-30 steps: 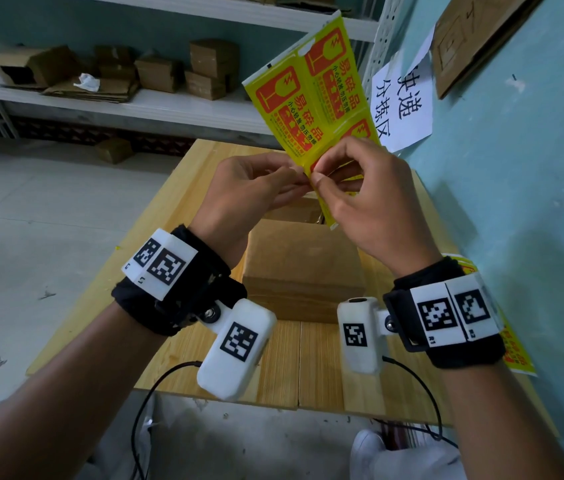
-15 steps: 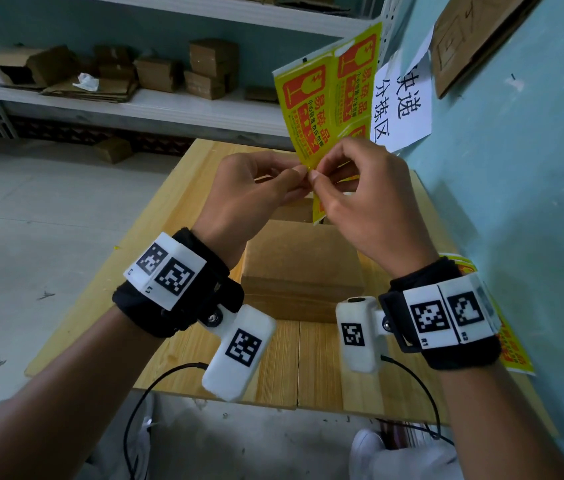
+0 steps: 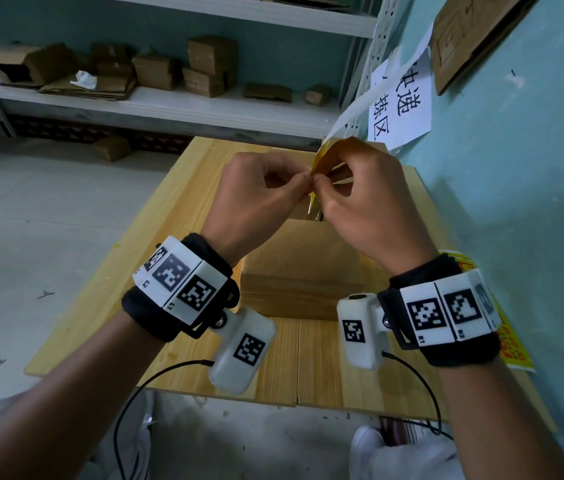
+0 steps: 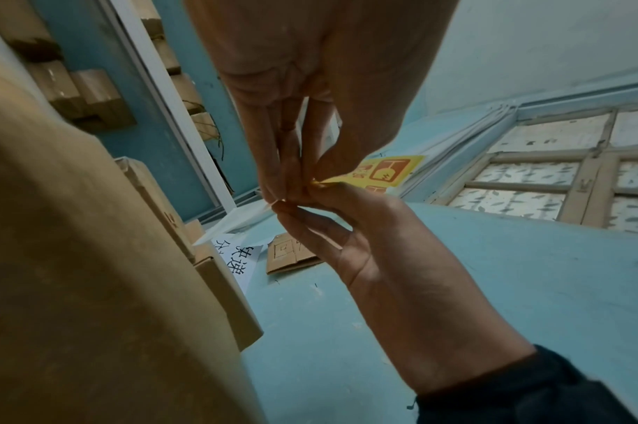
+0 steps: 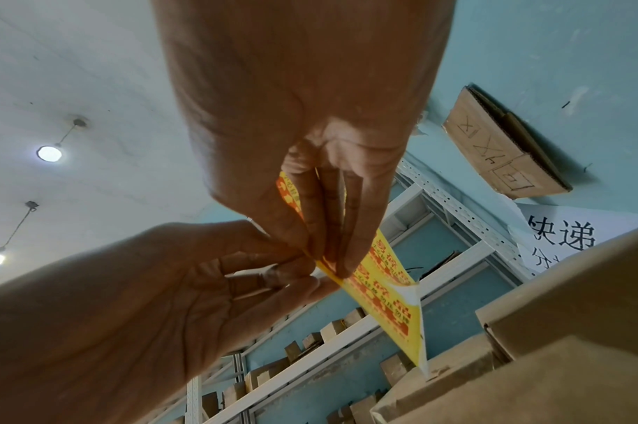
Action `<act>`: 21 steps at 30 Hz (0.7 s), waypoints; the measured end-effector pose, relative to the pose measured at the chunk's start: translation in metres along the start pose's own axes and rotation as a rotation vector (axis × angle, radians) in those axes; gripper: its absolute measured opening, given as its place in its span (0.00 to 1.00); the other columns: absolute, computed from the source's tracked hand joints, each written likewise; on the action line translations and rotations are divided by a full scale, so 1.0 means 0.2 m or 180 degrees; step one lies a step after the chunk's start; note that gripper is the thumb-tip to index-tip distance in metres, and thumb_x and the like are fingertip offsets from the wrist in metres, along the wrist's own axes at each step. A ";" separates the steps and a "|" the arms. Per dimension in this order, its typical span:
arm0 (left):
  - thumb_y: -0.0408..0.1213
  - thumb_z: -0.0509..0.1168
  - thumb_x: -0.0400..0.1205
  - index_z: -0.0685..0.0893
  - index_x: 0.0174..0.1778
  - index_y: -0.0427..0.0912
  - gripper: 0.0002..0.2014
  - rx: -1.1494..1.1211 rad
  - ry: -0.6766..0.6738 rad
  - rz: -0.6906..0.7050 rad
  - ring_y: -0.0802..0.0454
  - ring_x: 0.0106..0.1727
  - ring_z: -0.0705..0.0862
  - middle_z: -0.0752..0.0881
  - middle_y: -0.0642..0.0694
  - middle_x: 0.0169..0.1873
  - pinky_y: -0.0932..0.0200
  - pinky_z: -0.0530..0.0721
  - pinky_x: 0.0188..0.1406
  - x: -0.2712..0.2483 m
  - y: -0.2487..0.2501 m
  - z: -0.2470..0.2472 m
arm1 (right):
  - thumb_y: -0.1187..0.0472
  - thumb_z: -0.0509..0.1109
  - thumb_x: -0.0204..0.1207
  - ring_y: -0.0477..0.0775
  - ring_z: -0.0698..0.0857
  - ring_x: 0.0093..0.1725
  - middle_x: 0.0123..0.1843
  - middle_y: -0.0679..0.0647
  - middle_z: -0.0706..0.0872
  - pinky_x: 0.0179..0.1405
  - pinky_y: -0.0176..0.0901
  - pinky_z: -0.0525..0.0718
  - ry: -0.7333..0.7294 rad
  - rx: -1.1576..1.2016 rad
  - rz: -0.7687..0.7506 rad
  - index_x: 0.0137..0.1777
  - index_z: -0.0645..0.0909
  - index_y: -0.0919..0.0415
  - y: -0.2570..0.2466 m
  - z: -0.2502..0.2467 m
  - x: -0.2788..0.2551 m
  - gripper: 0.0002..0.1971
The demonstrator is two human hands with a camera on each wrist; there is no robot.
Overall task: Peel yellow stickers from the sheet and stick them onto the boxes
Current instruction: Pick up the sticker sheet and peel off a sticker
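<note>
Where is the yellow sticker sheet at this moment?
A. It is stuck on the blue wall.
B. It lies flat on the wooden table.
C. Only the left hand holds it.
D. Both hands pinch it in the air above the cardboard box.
D: the left hand and the right hand both pinch the sticker sheet at its edge, above the cardboard box.

Pinched between your left hand point(image 3: 256, 199) and right hand point(image 3: 370, 202), the sticker sheet point(image 5: 386, 289) shows yellow with orange-red printed blocks and white backing, above a plain brown box point(image 3: 303, 268) on pale wood-grain table point(image 3: 176, 209).
</note>
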State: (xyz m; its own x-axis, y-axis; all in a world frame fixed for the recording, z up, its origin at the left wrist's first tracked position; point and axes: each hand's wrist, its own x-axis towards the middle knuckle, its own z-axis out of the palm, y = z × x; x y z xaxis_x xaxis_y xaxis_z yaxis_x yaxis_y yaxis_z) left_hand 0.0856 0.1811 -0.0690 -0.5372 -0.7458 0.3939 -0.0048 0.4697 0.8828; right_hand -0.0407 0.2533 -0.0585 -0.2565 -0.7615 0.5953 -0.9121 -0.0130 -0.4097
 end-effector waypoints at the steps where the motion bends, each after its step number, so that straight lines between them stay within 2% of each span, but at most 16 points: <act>1: 0.34 0.67 0.83 0.91 0.47 0.40 0.07 0.0047 0.0011 0.0020 0.51 0.45 0.90 0.91 0.46 0.41 0.47 0.89 0.50 0.00 0.00 0.00 | 0.58 0.69 0.80 0.49 0.86 0.44 0.44 0.51 0.87 0.48 0.50 0.88 -0.0001 -0.0005 0.0006 0.50 0.86 0.62 0.00 0.00 0.00 0.08; 7: 0.35 0.68 0.82 0.91 0.46 0.43 0.06 0.0244 0.0010 0.0103 0.53 0.45 0.90 0.91 0.48 0.41 0.46 0.89 0.50 0.01 0.00 0.00 | 0.58 0.69 0.80 0.50 0.87 0.43 0.44 0.54 0.89 0.48 0.51 0.89 -0.0023 -0.0004 0.0032 0.48 0.86 0.62 0.00 0.00 0.00 0.08; 12: 0.34 0.68 0.82 0.91 0.46 0.44 0.06 0.0316 0.0023 0.0141 0.56 0.45 0.89 0.91 0.50 0.41 0.50 0.89 0.51 0.01 0.00 0.01 | 0.59 0.69 0.80 0.51 0.87 0.42 0.43 0.55 0.89 0.47 0.52 0.89 0.0001 -0.0002 0.0054 0.47 0.86 0.63 0.00 0.00 0.00 0.08; 21: 0.33 0.67 0.82 0.91 0.49 0.41 0.07 0.0400 -0.0032 0.0240 0.58 0.46 0.89 0.91 0.50 0.43 0.55 0.88 0.51 0.01 0.01 0.01 | 0.57 0.71 0.80 0.49 0.86 0.40 0.42 0.55 0.88 0.46 0.47 0.89 0.0057 -0.0025 0.0093 0.46 0.85 0.61 -0.02 -0.01 0.00 0.08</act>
State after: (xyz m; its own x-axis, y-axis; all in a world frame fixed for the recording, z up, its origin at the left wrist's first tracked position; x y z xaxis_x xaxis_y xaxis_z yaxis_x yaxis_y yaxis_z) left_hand 0.0833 0.1811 -0.0677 -0.5486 -0.7016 0.4548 -0.0691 0.5801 0.8116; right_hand -0.0381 0.2545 -0.0570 -0.2888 -0.7497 0.5954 -0.9066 0.0144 -0.4217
